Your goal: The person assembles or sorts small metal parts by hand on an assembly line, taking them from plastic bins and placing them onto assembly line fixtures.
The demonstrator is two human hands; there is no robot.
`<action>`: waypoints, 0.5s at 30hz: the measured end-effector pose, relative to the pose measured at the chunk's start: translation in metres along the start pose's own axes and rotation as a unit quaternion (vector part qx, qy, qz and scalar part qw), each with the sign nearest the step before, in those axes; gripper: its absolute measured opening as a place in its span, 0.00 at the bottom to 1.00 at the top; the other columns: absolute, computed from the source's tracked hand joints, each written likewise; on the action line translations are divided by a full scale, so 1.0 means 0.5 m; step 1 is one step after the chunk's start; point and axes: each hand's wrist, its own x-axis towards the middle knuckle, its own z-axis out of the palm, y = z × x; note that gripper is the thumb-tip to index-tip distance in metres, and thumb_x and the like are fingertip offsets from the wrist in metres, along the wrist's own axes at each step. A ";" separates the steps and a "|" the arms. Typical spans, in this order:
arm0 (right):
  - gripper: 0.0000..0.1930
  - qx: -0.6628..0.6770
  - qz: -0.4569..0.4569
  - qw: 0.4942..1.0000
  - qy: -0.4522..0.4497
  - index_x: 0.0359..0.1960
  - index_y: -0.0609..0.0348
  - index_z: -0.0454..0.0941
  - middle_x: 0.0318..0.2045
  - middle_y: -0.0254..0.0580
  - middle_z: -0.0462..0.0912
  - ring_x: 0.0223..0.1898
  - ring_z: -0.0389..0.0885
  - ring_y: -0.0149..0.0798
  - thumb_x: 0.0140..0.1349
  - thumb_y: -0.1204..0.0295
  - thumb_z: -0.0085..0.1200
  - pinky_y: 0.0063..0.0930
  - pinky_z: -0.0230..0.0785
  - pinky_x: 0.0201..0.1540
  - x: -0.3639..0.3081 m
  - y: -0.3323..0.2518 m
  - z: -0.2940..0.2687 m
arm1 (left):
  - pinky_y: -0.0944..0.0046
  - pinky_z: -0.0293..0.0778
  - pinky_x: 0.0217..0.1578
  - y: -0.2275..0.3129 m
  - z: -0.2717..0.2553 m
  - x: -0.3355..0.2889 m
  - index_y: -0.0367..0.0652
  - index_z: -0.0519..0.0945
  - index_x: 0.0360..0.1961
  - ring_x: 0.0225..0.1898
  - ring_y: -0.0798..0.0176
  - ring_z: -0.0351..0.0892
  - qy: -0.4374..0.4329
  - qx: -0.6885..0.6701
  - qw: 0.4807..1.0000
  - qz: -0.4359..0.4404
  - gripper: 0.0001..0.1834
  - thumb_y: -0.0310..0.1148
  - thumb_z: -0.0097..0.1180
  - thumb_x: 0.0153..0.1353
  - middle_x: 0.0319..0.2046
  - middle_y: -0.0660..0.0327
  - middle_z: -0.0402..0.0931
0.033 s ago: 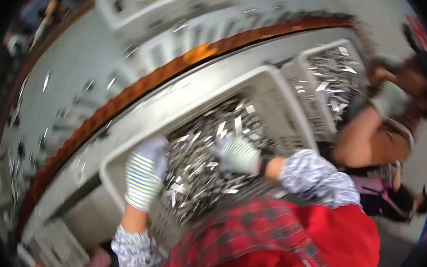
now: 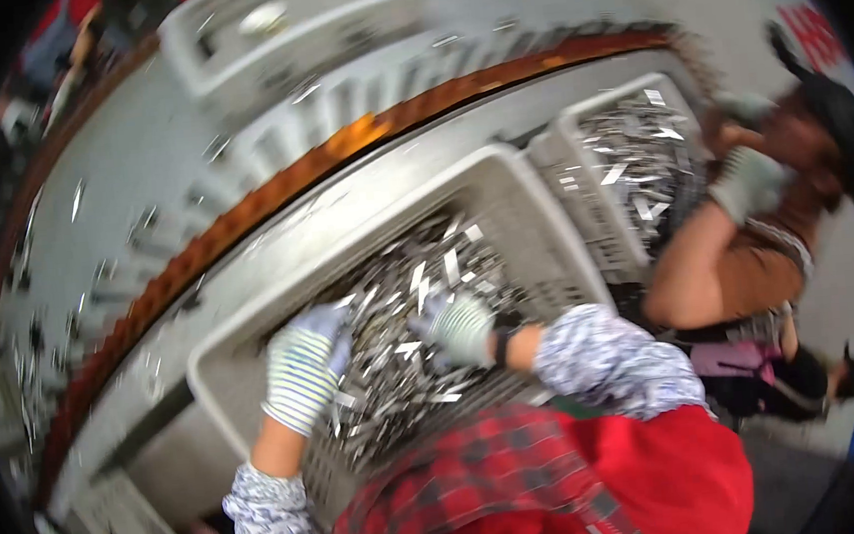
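Note:
A pale plastic crate point(image 2: 218, 384) stands in front of me, holding a heap of small, shiny, strip-like metal pieces point(image 2: 385, 371). Over the heap's left side is my left hand point(image 2: 303, 372) in a striped glove, its fingers curled down toward the pieces. My right hand point(image 2: 464, 330), gloved alike, reaches into the middle of the heap with bent fingers. Motion blur hides whether either hand pinches a single piece. A dark band circles my right wrist.
Beyond the crate runs a curved conveyor with an orange-brown edge point(image 2: 271, 191) and scattered metal pieces. Another pale crate point(image 2: 305, 61) sits on it. To the right, a co-worker point(image 2: 747, 252) in gloves bends beside a second filled crate point(image 2: 592, 199). A grey crate point(image 2: 131, 521) is low left.
The whole view has shifted, so the crates and co-worker appear farther left. My left hand has moved slightly inward over the heap; my right hand stays in the pieces.

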 end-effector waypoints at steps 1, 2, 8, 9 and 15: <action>0.42 0.012 -0.020 0.999 -0.047 0.62 0.54 0.60 0.55 0.55 0.68 0.58 0.67 0.55 0.45 0.52 0.63 0.52 0.67 0.51 0.000 0.004 0.039 | 0.55 0.74 0.41 0.023 0.057 0.010 0.44 0.77 0.46 0.41 0.50 0.78 -0.055 0.043 0.998 0.003 0.17 0.36 0.53 0.56 0.41 0.48 0.77; 0.45 0.029 0.002 0.997 -0.077 0.64 0.50 0.57 0.57 0.57 0.65 0.59 0.66 0.55 0.44 0.51 0.63 0.53 0.66 0.52 -0.014 -0.004 0.035 | 0.53 0.74 0.39 0.037 0.105 0.027 0.44 0.78 0.44 0.39 0.50 0.79 -0.101 0.091 0.991 -0.013 0.16 0.39 0.51 0.58 0.38 0.48 0.78; 0.50 -0.012 -0.084 0.987 -0.135 0.69 0.40 0.48 0.64 0.60 0.54 0.64 0.57 0.61 0.42 0.61 0.65 0.58 0.61 0.58 -0.020 0.013 0.121 | 0.50 0.72 0.40 -0.060 0.320 0.055 0.39 0.81 0.32 0.34 0.44 0.79 -0.156 0.107 0.960 -0.208 0.32 0.50 0.27 0.66 0.30 0.45 0.79; 0.50 -0.025 -0.113 0.986 -0.120 0.69 0.40 0.48 0.65 0.58 0.55 0.63 0.59 0.61 0.42 0.63 0.64 0.58 0.61 0.58 -0.026 0.016 0.117 | 0.50 0.72 0.43 -0.086 0.336 0.053 0.40 0.79 0.40 0.38 0.44 0.78 -0.206 0.101 0.935 -0.269 0.23 0.46 0.37 0.65 0.36 0.47 0.79; 0.33 -0.017 -0.224 0.972 0.064 0.57 0.45 0.68 0.48 0.49 0.71 0.50 0.71 0.51 0.43 0.66 0.59 0.47 0.67 0.47 -0.044 0.069 0.085 | 0.52 0.65 0.56 -0.027 0.277 0.017 0.41 0.67 0.59 0.54 0.43 0.69 -0.052 -0.123 0.976 -0.174 0.28 0.41 0.54 0.58 0.53 0.42 0.70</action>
